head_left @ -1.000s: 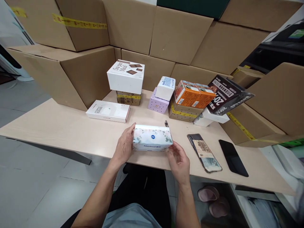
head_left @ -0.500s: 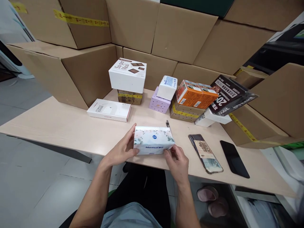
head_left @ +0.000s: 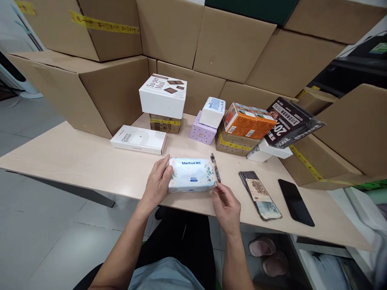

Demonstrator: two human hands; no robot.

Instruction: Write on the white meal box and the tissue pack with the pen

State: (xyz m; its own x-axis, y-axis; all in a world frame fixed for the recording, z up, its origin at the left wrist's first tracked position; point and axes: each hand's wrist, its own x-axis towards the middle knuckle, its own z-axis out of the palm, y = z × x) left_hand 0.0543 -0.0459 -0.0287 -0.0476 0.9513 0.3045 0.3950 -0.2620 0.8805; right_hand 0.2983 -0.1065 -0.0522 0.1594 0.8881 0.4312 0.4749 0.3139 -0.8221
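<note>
A white power bank box [head_left: 138, 139] lies flat on the table [head_left: 75, 163]. Nearer the front edge, the left hand [head_left: 157, 185] cups the left end of the Manhua tissue pack [head_left: 191, 174]. The right hand [head_left: 226, 207] pinches the pack's near right corner, with a pen [head_left: 215, 166] just beside the pack and two phones [head_left: 279, 195] further right.

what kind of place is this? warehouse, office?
Probably a stockroom or packing area. Plain cardboard cartons, some sealed with yellow tape, are stacked around a light wooden table that carries assorted small retail boxes, such as the power bank box and the tissue pack.
</note>
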